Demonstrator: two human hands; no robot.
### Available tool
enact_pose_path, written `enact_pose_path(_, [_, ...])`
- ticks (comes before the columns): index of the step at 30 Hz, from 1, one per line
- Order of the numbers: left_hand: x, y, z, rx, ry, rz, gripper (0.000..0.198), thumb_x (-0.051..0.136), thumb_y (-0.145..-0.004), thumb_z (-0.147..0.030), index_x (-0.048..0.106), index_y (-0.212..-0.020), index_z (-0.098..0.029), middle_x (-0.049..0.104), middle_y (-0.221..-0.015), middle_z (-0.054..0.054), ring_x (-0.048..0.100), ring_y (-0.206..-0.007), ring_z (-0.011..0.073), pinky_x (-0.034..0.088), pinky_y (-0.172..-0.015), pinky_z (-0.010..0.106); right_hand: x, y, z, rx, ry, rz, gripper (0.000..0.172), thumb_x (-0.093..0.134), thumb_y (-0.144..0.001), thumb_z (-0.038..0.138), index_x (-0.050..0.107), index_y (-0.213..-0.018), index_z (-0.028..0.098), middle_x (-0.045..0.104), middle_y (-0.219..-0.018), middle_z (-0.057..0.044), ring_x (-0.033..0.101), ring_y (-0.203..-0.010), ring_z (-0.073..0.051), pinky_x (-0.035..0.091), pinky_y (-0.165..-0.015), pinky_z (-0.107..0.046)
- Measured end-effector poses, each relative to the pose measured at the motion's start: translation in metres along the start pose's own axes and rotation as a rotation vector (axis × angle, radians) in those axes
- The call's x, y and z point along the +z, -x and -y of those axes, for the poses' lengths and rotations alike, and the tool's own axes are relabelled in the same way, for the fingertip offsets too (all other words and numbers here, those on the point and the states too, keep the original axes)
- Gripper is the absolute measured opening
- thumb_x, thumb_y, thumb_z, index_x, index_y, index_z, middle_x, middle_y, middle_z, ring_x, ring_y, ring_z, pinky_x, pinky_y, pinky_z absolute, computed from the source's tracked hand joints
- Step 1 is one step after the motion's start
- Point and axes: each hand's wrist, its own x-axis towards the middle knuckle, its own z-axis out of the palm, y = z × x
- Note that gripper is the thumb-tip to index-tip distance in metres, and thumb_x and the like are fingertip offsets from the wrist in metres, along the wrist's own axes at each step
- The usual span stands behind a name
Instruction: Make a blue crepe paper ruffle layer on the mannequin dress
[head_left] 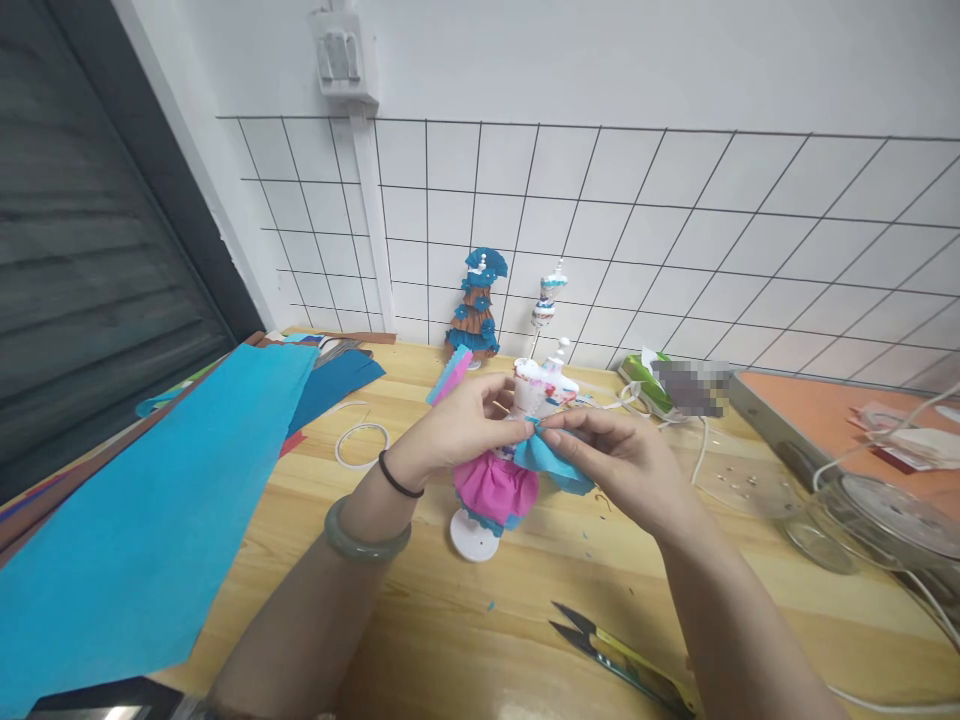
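A small white dress form (536, 388) with coloured marks stands on a round white base (474, 537). A gathered pink crepe paper skirt (495, 490) with blue edging hangs round its lower part. My left hand (476, 415) grips the form at the waist, its thumb pressing at the end of a light-blue crepe paper strip (555, 465). Thumb and fingertips of my right hand (619, 450) pinch the top edge of that strip, which flares out to the right of the skirt. The left fingers behind the form are partly hidden.
Yellow-handled thread snips (626, 660) lie near the front. Large blue crepe paper (172, 500) covers the left side, beside a tape roll (362, 445). Behind stand a finished-looking blue-and-brown dress figure (474, 310) and another white form (551, 295). A clear jar (862, 520) lies right.
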Motion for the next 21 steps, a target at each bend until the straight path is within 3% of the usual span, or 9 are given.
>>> enact_pose_path(5, [0.0001,0.0009,-0.002,-0.022,-0.016,-0.012,0.019,0.068,-0.07,-0.016,0.058,-0.086,-0.013,0.058,-0.082,0.001,0.056,-0.074,0.0112,0.047,-0.065,0.024,0.003,-0.0015,0.0016,0.018,-0.03,-0.07,0.025,0.073,-0.071,0.042,0.068,-0.077,0.018,0.067,-0.067,-0.002,0.057,-0.055,-0.012,0.044,-0.047,-0.023])
enact_pose_path(21, [0.001,0.0015,-0.0037,0.019,-0.029,0.006,0.016,0.067,-0.073,-0.018,0.056,-0.083,-0.013,0.059,-0.08,0.001,0.057,-0.072,0.0106,0.047,-0.065,0.024,0.0035,-0.0019,0.0044,0.013,0.025,-0.068,0.029,0.069,-0.074,0.046,0.062,-0.074,0.018,0.058,-0.06,0.0,0.048,-0.05,-0.01,0.037,-0.042,-0.022])
